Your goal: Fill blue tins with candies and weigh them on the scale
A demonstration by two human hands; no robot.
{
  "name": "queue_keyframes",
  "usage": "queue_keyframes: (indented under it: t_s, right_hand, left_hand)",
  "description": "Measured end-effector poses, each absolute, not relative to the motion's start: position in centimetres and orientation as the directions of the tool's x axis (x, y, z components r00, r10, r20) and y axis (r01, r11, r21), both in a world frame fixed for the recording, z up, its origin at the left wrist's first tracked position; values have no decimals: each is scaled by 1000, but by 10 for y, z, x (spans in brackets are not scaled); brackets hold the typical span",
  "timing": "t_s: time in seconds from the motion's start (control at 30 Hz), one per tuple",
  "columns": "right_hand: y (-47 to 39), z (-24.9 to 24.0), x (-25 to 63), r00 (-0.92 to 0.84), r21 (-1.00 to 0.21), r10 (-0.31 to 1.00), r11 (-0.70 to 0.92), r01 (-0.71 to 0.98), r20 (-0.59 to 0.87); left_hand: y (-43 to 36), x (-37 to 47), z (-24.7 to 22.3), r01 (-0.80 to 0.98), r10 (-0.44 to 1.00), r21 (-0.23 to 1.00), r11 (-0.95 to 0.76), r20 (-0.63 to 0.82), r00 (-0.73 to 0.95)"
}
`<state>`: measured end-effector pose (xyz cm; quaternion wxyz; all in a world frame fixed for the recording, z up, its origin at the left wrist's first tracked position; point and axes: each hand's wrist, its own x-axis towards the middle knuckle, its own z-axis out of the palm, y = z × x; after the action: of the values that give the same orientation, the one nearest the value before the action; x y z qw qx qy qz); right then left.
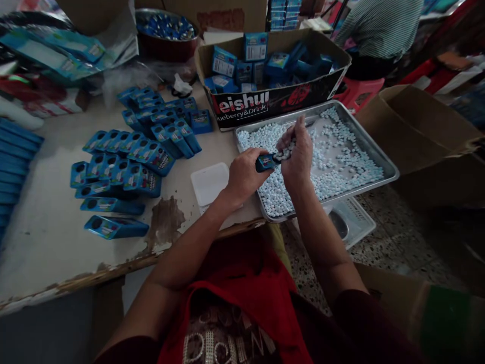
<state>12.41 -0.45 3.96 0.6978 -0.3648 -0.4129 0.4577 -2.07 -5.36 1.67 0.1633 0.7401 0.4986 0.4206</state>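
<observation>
My left hand (245, 173) is closed around a small blue candy box (266, 162), its open end turned toward my right hand. Cupped above the tray, my right hand (298, 151) holds a small heap of pale candies (285, 151) against the mouth of the box. Beneath both hands lies a metal tray (392, 174) spread with many more pale blue and white candies (278, 194). On the table to the left stand several rows of similar blue boxes (117, 172), with dark round holes showing in their ends.
A cardboard carton (242, 114) behind the tray holds blue boxes. A white plastic lid (210, 183) lies left of the tray. At the back left is a red bowl (166, 48) of blue-wrapped pieces. An open brown carton (420, 131) stands right; a person in stripes (382, 30) sits behind.
</observation>
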Motion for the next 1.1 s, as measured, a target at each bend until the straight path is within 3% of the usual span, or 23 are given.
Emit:
queue_keyframes:
  t_s: [0.17, 0.3, 0.43, 0.5, 0.6, 0.73, 0.97, 1.1]
  right_hand:
    - [2, 44, 145, 256, -794, 967, 153, -589, -3]
    - [14, 38, 185, 194, -526, 946, 30, -850, -259]
    - [9, 20, 200, 190, -434, 778, -115, -894, -598]
    - [0, 12, 194, 172, -428, 717, -190, -884, -675]
    - [-15, 4, 180, 45, -421, 759, -310, -852, -650]
    - [-26, 2, 165, -115, -507, 814, -458, -730, -569]
    - [-24, 4, 158, -86, -598, 771, -554, -578, -631]
    - [-26, 7, 172, -32, -675, 777, -565, -475, -628]
  left_hand:
    - [-51, -18, 14, 534, 879, 714, -454, 456, 137]
    - [-59, -41, 8, 362, 924, 860, -360, 383, 10]
    - [-79, -91, 1, 204, 941, 940, -273, 305, -149]
    - [-92, -118, -2, 189, 934, 947, -259, 295, -203]
    - [-108, -150, -6, 218, 938, 952, -216, 265, -225]
    - [-118, -170, -17, 227, 956, 963, -145, 196, -220]
    - [-137, -189, -16, 377, 942, 900, -216, 294, -160]
    - [-160, -210, -11, 455, 900, 861, -225, 363, -241]
